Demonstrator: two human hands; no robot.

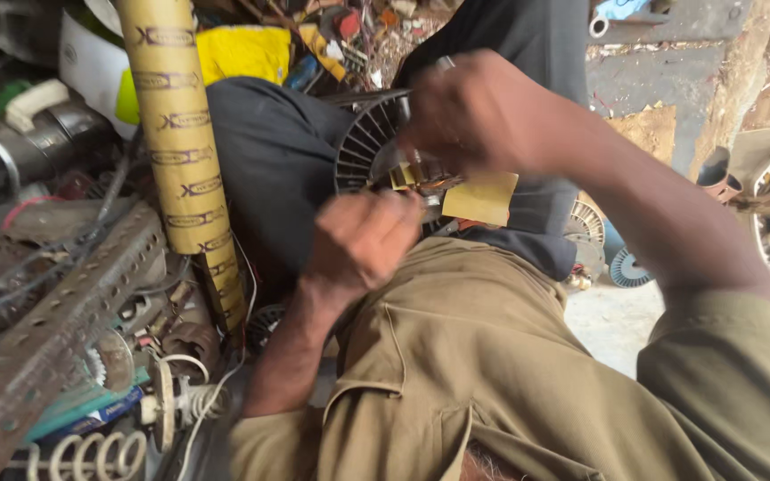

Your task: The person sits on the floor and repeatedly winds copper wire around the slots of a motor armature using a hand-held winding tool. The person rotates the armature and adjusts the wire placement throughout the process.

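Amid workshop clutter, both hands' fingers clamp a slotted motor core (369, 142): left hand (363, 239), right hand (474, 111).

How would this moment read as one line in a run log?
left hand: fist at yellow insulation paper | right hand: gripping finned motor stator | perforated metal angle at left

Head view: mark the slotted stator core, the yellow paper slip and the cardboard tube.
slotted stator core (360, 150), head view, on its dark ribbed rim.
yellow paper slip (483, 198), head view, on its flat face.
cardboard tube (180, 134), head view, mid-length.
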